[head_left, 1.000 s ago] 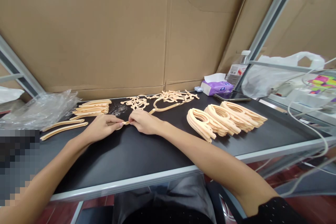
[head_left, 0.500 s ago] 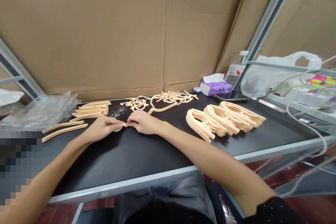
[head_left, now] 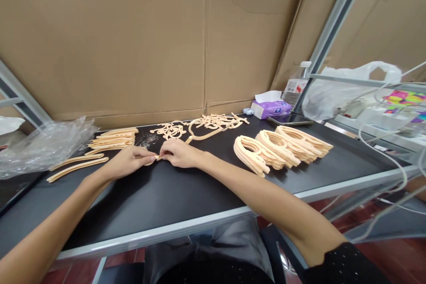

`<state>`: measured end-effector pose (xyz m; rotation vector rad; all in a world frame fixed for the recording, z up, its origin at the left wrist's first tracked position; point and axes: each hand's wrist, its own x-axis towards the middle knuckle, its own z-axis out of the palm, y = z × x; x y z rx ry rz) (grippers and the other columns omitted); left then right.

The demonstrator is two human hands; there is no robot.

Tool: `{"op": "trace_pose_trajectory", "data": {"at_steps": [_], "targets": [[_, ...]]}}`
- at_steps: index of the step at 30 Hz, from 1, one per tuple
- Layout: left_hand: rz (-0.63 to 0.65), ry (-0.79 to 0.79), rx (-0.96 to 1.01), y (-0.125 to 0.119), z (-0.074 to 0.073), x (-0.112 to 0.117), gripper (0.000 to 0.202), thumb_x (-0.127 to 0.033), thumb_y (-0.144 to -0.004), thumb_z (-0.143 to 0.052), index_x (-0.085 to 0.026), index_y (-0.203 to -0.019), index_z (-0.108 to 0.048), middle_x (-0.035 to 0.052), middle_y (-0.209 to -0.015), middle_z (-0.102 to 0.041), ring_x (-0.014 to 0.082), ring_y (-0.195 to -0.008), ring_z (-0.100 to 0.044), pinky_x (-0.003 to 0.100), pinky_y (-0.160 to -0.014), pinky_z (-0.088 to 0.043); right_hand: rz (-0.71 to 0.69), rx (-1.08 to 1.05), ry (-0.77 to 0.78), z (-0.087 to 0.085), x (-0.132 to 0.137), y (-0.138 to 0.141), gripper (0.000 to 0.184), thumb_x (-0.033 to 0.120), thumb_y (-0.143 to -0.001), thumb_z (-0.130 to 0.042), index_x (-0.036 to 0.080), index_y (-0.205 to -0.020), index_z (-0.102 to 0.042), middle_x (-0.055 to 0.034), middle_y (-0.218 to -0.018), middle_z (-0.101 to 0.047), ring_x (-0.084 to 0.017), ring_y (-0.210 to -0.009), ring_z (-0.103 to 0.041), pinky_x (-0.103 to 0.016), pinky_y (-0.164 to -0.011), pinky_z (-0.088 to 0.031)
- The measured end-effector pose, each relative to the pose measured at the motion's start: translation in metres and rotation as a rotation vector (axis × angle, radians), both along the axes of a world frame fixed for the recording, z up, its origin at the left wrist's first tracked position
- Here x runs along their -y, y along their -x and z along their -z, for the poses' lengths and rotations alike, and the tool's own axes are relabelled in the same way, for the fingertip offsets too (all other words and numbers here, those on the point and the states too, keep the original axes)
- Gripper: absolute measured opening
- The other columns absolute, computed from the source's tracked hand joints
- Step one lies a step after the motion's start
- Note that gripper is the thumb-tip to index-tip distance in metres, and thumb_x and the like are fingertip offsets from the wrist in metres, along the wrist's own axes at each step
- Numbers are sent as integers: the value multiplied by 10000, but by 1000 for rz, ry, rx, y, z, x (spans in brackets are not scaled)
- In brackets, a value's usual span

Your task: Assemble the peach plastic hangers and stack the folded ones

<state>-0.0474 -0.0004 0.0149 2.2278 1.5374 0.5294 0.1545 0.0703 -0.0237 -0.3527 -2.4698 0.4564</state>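
Observation:
My left hand [head_left: 128,162] and my right hand [head_left: 179,152] meet on the black table [head_left: 166,199], both pinching the same small peach plastic piece [head_left: 157,157] between their fingertips. A curved peach strip [head_left: 203,135] runs from just behind my right hand toward a heap of tangled peach scraps [head_left: 218,121]. More scraps [head_left: 169,130] lie right behind my hands.
Straight peach strips [head_left: 113,137] are stacked at the left, with two loose ones [head_left: 76,165] nearer. Rows of curved peach parts [head_left: 282,146] lie at the right. A clear plastic bag [head_left: 43,144], tissue pack [head_left: 269,107], phone [head_left: 289,120], bottle [head_left: 296,85] and cardboard wall [head_left: 149,40] ring the table.
Both hands stay pinched on the small piece in the same spot. Only the camera has shifted slightly, sliding the scene a little to the left.

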Motion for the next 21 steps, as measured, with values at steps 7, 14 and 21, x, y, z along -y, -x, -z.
{"op": "trace_pose_trajectory", "data": {"at_steps": [7,14,21], "targets": [[-46,-100,-180,-2,3,-1,410,-541,-856,-487,-256,-786,-773,6,-769,-703,181,-691,-612,261,-618,-420,27,18,-13,-1,2,1,138,22,-859,-577,142,-811,-625,-53,-855,-637,-159,-852,-553,-288,-845,-432],[-68,-226,-375,-4,3,1,403,-485,-909,-420,-310,-892,-782,-11,-898,-741,194,-781,-651,272,-632,-384,93,-1,37,-1,4,2,137,39,-857,-582,151,-779,-595,-32,-806,-621,-146,-796,-548,-264,-778,-419],[-2,-276,-387,4,9,3,463,-497,-962,-363,-279,-998,-770,19,-955,-725,206,-846,-662,284,-701,-416,104,-21,52,-2,6,2,130,65,-866,-589,158,-777,-582,-37,-816,-613,-160,-826,-542,-281,-801,-417]]}}
